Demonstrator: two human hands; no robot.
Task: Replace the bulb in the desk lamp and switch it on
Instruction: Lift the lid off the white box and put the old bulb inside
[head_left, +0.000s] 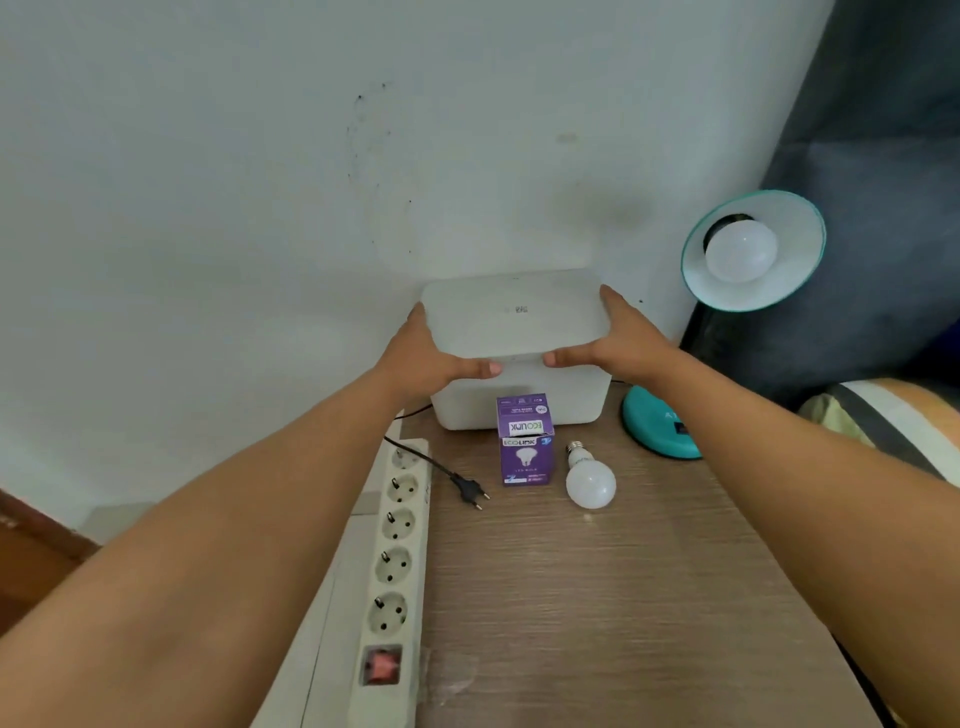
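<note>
Pale wall (260, 182) straight ahead, and you're leaning over a wood-grain worktop (623, 597) pushed up against it. Both arms are stretched out to the white box (519, 400) at the back: your left hand (431, 353) cups the left end of its lid (514, 312) and your right hand (613, 338) the right end, fingers wrapped around the sides, thumbs laid along the front rim. So both hands are clamped on that lid, one at each end, which keeps it level. Whether you're lifting it off or seating it, I can't tell.

Now the lamp. Its teal shade (753, 249) hangs at the right, tipped toward you, with a white bulb (740, 249) screwed into the socket. Its teal base (657, 426) sits on the worktop just beside the box, partly behind your right forearm.

A loose bulb (589, 480) lies on its side in front of the box, screw cap pointing away from you, close to the purple bulb carton (525, 441) standing upright. Which bulb is the fresh one, I can't say.

The black plug (470, 488) lies unplugged by the power strip (395, 561) along the left edge, likely so the socket is dead while bulbs are swapped. Plugging in and switching on remain.
</note>
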